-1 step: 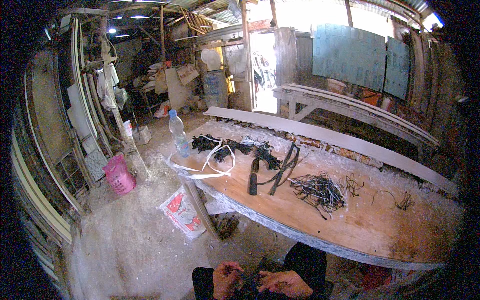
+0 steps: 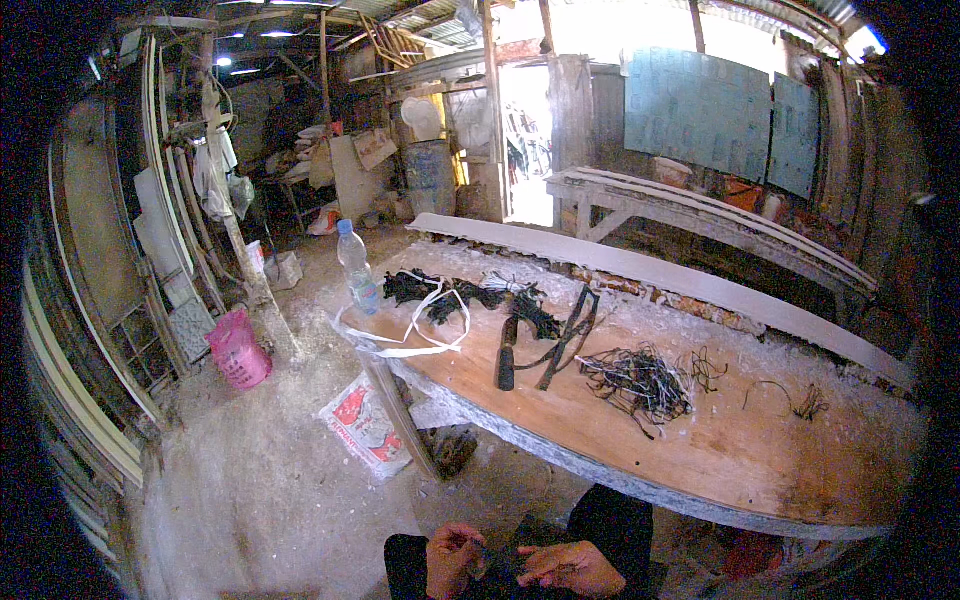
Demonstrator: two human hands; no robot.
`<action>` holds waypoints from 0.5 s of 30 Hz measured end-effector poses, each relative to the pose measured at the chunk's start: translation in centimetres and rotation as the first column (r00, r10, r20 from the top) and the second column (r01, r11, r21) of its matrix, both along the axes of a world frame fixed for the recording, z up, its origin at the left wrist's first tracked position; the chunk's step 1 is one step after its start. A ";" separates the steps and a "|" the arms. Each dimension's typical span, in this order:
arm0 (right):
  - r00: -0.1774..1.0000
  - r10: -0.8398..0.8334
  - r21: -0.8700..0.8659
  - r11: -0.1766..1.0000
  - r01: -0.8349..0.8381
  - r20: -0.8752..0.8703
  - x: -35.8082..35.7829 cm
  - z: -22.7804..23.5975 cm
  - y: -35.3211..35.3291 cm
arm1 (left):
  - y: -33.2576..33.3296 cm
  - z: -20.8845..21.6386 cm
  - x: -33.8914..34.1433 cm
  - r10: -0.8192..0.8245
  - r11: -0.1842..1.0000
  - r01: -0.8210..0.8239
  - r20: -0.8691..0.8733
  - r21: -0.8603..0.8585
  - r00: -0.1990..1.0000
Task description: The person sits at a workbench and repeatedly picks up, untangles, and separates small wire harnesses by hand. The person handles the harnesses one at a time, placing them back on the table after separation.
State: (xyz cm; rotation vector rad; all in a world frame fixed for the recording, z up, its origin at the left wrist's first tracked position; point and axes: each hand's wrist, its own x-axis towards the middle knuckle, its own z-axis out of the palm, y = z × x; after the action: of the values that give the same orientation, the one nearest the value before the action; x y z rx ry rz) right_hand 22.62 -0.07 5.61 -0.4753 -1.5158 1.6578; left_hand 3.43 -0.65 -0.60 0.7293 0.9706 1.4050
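Observation:
At the bottom of the view, in front of my lap, my left hand [image 2: 453, 557] is closed with its fingertips pinched together. Close to its right, my right hand [image 2: 572, 568] has its fingers curled and thumb drawn in, seemingly at something small and dark. What lies between the hands is too dim to make out. Beyond them, on the wooden tabletop [image 2: 560, 410], rests a tangled heap of thin black cords [image 2: 640, 385]. A dark-handled tool [image 2: 506, 357] and a bent black strip [image 2: 570, 340] lie left of the heap.
Bundles of black cords [image 2: 440, 295], a loop of white strap [image 2: 420, 350] and a clear water bottle [image 2: 360, 270] occupy the table's left end. A long white board [image 2: 640, 268] runs along the far edge. On the floor are a pink sack [image 2: 238, 350] and a printed bag [image 2: 365, 425].

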 end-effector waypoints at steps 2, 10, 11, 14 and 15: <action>1.000 -0.002 0.054 0.999 0.002 0.006 0.0 0.3 0.2 | 0.1 0.0 -0.1 -0.045 0.998 0.042 -0.081 -0.036 0.996; 0.874 -0.276 0.043 0.958 0.283 0.400 0.0 0.9 0.1 | -0.6 2.0 0.0 -0.116 0.992 0.105 -0.186 -0.068 0.976; 0.835 -0.328 0.022 0.934 0.355 0.442 -0.2 0.6 0.2 | -0.9 2.4 0.0 -0.189 0.982 0.183 -0.155 -0.052 0.970; 0.622 -0.529 0.314 0.847 0.430 0.578 -0.9 -0.6 1.0 | -1.5 3.6 0.6 -0.335 0.926 0.354 -0.148 0.129 0.930; 0.580 -0.602 0.399 0.798 0.452 0.549 -0.9 -1.0 1.4 | -1.7 3.9 0.8 -0.370 0.894 0.398 -0.164 0.207 0.915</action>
State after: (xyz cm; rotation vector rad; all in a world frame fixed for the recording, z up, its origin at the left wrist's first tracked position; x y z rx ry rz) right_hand 21.75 1.29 4.65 -1.3622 -1.7670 0.8402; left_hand 4.26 -2.34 3.28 1.1314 0.7038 1.1427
